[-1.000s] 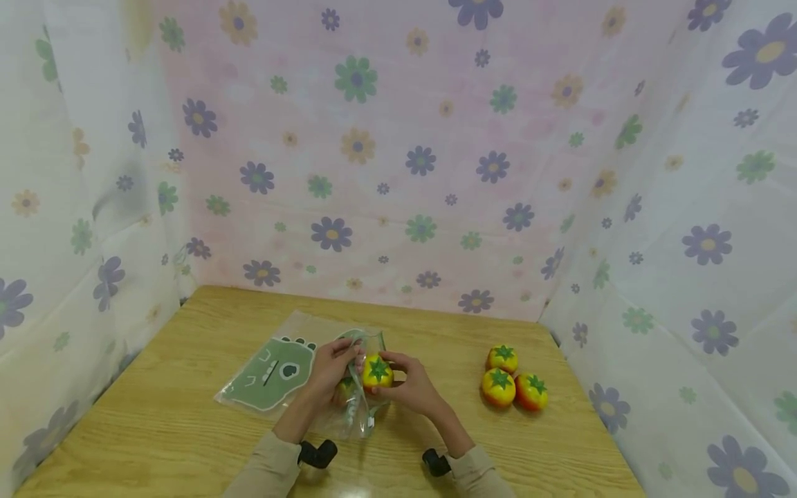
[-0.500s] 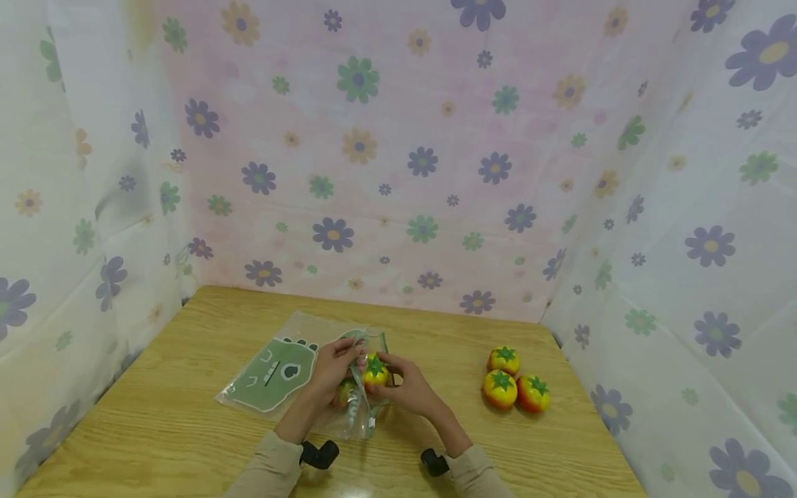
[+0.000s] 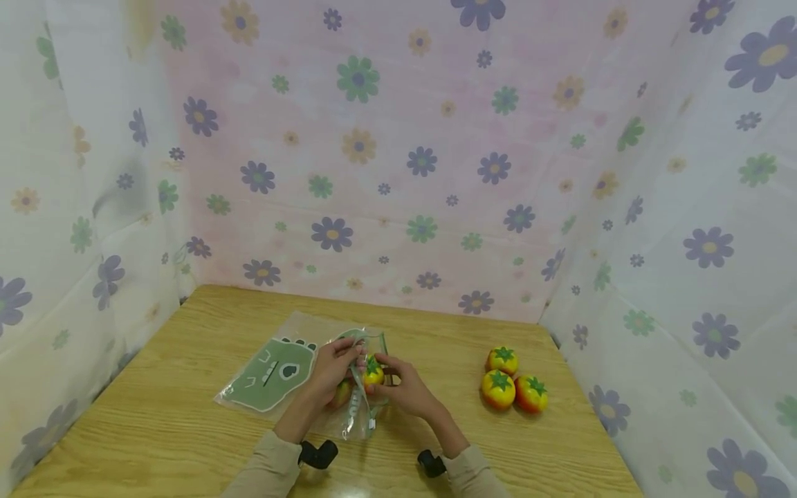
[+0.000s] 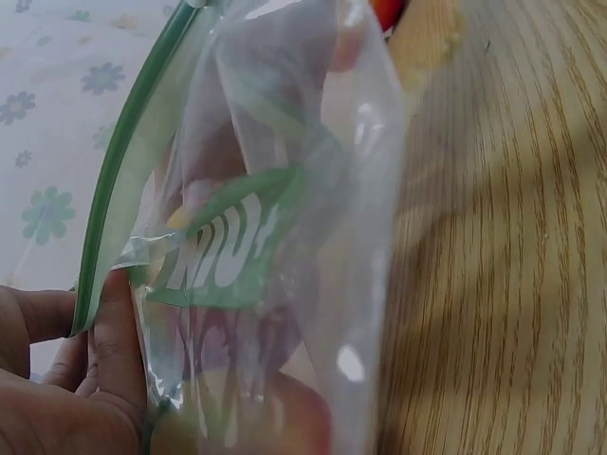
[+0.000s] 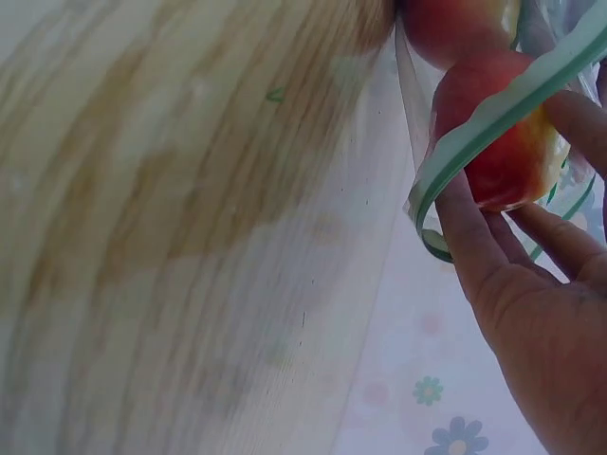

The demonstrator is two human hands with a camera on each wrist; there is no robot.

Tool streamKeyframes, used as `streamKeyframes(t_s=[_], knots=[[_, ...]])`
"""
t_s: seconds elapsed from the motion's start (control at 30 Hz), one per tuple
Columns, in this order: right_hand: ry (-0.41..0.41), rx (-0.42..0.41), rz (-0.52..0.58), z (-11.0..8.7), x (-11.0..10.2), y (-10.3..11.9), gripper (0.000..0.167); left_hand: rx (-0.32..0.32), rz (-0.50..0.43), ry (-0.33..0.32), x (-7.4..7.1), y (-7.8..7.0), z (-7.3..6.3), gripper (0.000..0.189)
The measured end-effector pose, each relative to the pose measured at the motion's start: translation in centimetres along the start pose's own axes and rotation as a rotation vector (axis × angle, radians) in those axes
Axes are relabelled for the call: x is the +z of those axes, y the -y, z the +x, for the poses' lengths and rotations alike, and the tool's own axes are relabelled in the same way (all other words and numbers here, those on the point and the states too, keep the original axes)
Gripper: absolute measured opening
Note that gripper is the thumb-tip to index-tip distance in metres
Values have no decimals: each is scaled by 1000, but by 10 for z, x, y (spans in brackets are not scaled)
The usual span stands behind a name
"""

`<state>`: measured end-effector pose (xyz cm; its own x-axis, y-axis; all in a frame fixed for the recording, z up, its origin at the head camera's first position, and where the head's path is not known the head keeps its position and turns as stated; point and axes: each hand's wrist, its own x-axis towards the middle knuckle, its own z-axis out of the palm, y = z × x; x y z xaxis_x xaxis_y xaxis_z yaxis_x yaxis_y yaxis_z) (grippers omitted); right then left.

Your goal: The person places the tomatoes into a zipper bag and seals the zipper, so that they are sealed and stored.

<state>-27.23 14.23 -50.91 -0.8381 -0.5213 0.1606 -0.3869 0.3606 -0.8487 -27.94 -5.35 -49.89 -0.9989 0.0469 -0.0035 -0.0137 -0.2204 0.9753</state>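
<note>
A clear zip bag (image 3: 268, 377) with a green cartoon print lies on the table, its mouth toward the right. My left hand (image 3: 331, 366) pinches the green zip edge (image 4: 119, 171) and keeps the mouth lifted. Through that mouth my right hand (image 3: 407, 389) holds a toy tomato (image 3: 372, 373), yellow and red with a green leafy top. In the right wrist view its fingers (image 5: 469, 227) are under the red side of the tomato (image 5: 503, 128), inside the zip rim. Another tomato (image 5: 455, 24) is deeper in the bag, partly covered by the left hand in the head view.
Three more toy tomatoes (image 3: 499, 389) stand grouped at the right of the wooden table (image 3: 448, 346). Flower-printed cloth (image 3: 386, 173) hangs at the back and both sides. A small white zip slider (image 3: 372, 423) sits at the bag's near corner.
My right hand has moved slightly left, carrying its tomato from the bag's mouth further inside. The left hand keeps its place on the zip edge.
</note>
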Motion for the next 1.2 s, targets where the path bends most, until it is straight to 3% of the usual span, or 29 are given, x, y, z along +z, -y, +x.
streamKeyframes(t_s=[0.2,0.47,0.67,0.9,1.2], knots=[[4,1,-21,1,2,-1,65,4,27,11,2,-1,-1,42],[104,21,23,-2,-2,-1,67,-13,-25,29,0,1,0,37],[110,11,38,1,0,-4,65,-2,27,20,2,1,0,37],[90,-19,38,7,7,-10,58,-40,-126,52,5,-1,-1,29],[116,-9,49,6,4,-5,57,-53,-132,42,3,0,1,36]])
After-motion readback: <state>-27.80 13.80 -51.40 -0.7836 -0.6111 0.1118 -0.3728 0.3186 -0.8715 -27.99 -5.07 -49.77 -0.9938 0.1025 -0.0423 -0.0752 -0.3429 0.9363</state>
